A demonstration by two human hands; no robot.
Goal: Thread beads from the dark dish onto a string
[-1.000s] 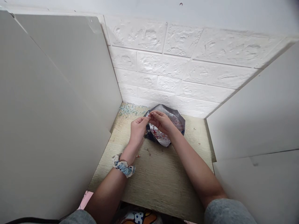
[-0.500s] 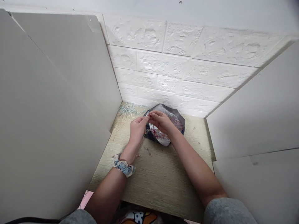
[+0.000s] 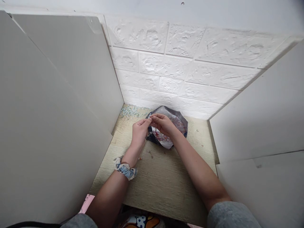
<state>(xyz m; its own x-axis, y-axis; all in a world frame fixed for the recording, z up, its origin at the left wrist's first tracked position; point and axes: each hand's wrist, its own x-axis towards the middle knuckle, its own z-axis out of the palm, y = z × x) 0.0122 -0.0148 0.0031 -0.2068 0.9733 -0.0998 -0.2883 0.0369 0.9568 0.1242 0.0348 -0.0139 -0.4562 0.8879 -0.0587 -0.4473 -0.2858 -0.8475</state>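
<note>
Both hands are up over the near-L part of a faceted dish (image 3: 184, 123), tips meeting. L hand (image 3: 140, 131): thumb + index fingers pinched together, pointing toward the R hand (image 3: 164, 124), whose thumb and index are also closed, tips right against the L ones. Whatever sits btwn them is too small to make out — can't tell if it's a bead or thread.

Dish is dark-rimmed w/ a shiny, see-through look, set on the pale wood-grain desk (image 3: 166, 186) near the white brick-pattern wall (image 3: 171, 66). Inside it: lots of tiny beads (image 3: 161, 136), mostly red, pink & clear. Part of the dish is hidden by the R hand.

Pale blue-green beads (image 3: 133, 110) lie loose in the back L corner of the desk, by the L panel (image 3: 59, 79). A few small bits (image 3: 150, 154) lie on the desk in front of the dish, plus an orange one (image 3: 140, 158) next to the L wrist; a couple more are R of the dish, twd the R panel (image 3: 261, 126).

L wrist has a blue-and-white scrunchie (image 3: 125, 170) — lace-type trim. Gray sleeve (image 3: 231, 215) on the R arm, pushed up approx. to the elbow.
</note>
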